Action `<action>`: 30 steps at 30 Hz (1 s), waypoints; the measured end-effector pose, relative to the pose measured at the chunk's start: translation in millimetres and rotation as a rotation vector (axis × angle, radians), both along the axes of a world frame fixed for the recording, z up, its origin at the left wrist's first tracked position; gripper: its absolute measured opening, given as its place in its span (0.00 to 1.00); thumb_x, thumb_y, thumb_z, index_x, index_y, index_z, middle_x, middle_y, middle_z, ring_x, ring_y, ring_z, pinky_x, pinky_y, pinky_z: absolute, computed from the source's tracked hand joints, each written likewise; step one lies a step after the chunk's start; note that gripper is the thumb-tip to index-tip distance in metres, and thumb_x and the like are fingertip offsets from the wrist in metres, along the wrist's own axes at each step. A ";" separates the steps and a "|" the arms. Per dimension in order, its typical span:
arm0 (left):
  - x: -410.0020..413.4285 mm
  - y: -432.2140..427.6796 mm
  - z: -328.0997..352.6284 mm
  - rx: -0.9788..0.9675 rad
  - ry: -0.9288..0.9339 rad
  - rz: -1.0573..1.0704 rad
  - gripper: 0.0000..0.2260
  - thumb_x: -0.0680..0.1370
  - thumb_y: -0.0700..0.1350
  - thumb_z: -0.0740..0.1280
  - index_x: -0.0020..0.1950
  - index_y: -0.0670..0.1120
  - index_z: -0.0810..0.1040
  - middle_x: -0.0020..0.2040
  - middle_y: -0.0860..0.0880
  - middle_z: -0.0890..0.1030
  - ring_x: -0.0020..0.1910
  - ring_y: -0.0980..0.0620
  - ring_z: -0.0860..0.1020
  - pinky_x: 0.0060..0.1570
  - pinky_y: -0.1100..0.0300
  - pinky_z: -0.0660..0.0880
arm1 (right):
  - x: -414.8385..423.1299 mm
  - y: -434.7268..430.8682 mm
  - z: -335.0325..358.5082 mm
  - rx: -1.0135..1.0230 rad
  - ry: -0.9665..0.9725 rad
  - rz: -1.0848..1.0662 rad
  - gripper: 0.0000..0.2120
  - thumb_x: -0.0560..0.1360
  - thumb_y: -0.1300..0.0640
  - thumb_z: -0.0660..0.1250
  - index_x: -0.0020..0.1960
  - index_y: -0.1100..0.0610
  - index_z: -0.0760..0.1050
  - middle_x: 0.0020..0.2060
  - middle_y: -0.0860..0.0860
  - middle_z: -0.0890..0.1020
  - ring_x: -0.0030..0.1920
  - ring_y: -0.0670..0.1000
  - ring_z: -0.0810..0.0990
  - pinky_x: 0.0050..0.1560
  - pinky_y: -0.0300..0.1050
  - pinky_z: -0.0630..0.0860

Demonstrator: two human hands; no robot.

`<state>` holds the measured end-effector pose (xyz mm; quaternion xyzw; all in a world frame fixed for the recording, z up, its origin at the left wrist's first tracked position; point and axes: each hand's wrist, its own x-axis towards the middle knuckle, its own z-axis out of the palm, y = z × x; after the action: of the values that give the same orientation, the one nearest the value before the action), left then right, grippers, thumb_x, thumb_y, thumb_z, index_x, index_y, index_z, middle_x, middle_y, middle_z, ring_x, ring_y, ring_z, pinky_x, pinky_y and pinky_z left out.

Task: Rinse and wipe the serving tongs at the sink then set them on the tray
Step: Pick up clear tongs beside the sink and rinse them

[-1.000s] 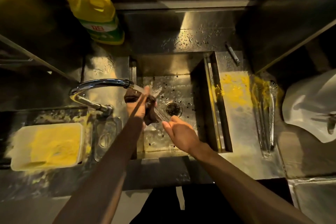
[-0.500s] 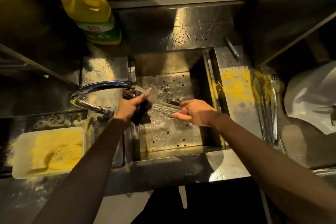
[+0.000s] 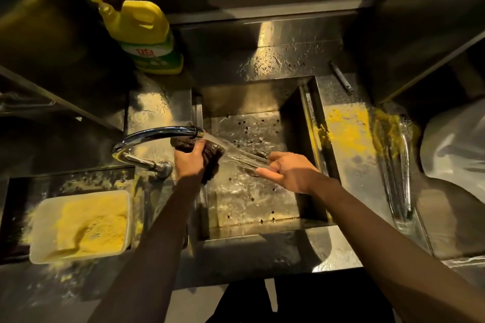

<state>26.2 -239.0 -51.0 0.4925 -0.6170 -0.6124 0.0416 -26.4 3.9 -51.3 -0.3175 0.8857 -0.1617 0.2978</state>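
Over the steel sink [image 3: 249, 97], my right hand [image 3: 286, 172] grips one end of the metal serving tongs [image 3: 246, 157], which point left toward the tap [image 3: 157, 134]. Water from the spout runs along the tongs. My left hand [image 3: 190, 162] grips a dark brown cloth [image 3: 212, 155] wrapped round the tongs' far end, just under the spout. Another pair of tongs [image 3: 396, 173] lies on the steel drainboard to the right, among yellow residue.
A yellow dish-soap bottle [image 3: 144, 31] stands behind the tap. At lower left is a white tub [image 3: 78, 225] of yellow powder, with powder spilled around it. A small dark stick [image 3: 341, 76] lies behind the sink. White plastic [image 3: 456, 147] sits far right.
My right hand swung from below the tongs to their right side. My left hand drew the cloth back toward the spout. Both hands kept their hold.
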 end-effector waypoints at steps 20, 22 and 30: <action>3.7 27.9 7.8 0.409 0.071 0.030 0.07 0.77 0.48 0.71 0.50 0.47 0.77 0.51 0.47 0.82 0.49 0.48 0.80 0.61 0.52 0.73 | 35.6 -26.8 13.9 -0.134 -0.102 -0.070 0.29 0.81 0.34 0.51 0.33 0.51 0.75 0.45 0.45 0.75 0.44 0.47 0.77 0.51 0.44 0.72; -6.7 23.5 4.5 0.227 -0.016 0.013 0.14 0.75 0.54 0.72 0.54 0.46 0.76 0.53 0.47 0.80 0.48 0.48 0.79 0.51 0.55 0.72 | 28.9 -24.1 17.5 -0.143 -0.133 -0.087 0.29 0.80 0.33 0.51 0.32 0.50 0.74 0.47 0.46 0.75 0.51 0.49 0.77 0.55 0.41 0.68; -19.3 9.4 -9.5 0.501 0.147 -0.082 0.09 0.80 0.35 0.62 0.48 0.41 0.83 0.41 0.48 0.84 0.45 0.46 0.80 0.44 0.52 0.79 | 7.5 -25.9 24.4 -0.068 -0.145 -0.068 0.28 0.80 0.34 0.51 0.31 0.49 0.72 0.38 0.40 0.67 0.40 0.43 0.69 0.47 0.39 0.63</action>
<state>7.0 -229.6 -60.5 0.4164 -0.4608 -0.7813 -0.0617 -18.9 -22.0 -26.9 -0.2844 0.8662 -0.2241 0.3444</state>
